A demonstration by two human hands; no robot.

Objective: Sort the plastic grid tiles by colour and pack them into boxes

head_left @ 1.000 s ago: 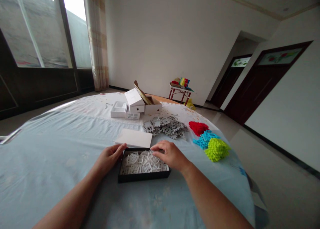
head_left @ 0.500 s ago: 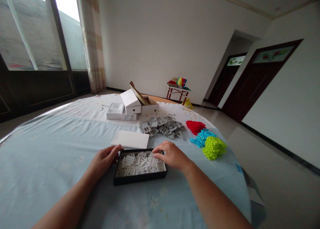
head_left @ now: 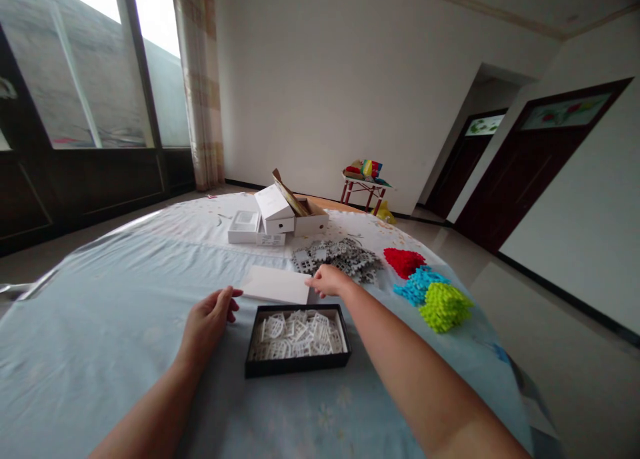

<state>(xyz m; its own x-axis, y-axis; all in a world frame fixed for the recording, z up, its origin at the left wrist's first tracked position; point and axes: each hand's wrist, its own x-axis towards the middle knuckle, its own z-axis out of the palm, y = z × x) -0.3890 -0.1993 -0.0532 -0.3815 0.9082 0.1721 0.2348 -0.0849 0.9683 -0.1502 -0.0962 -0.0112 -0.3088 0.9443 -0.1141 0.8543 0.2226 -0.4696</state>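
A black-rimmed box (head_left: 298, 362) stands on the cloth in front of me, full of small white plastic lattice pieces (head_left: 300, 334). Just beyond it lies a flat white box lid (head_left: 277, 284). My right hand (head_left: 327, 281) has its fingers closed at the lid's right end. My left hand (head_left: 213, 319) is left of the box, fingers loosely bent and apart, holding nothing. Its fingertips come close to the lid's left corner; whether they touch it I cannot tell.
Grey interlocking pieces (head_left: 345, 257) are heaped behind the lid. Red (head_left: 403, 262), blue (head_left: 417, 285) and lime-green (head_left: 445, 307) piles sit at the right. White boxes (head_left: 275, 202) are stacked farther back on the cloth-covered round table (head_left: 125, 312).
My right hand has left the box of white pieces and reached forward to the lid's right end. My left hand has come off the box's left corner. The view has shifted slightly.
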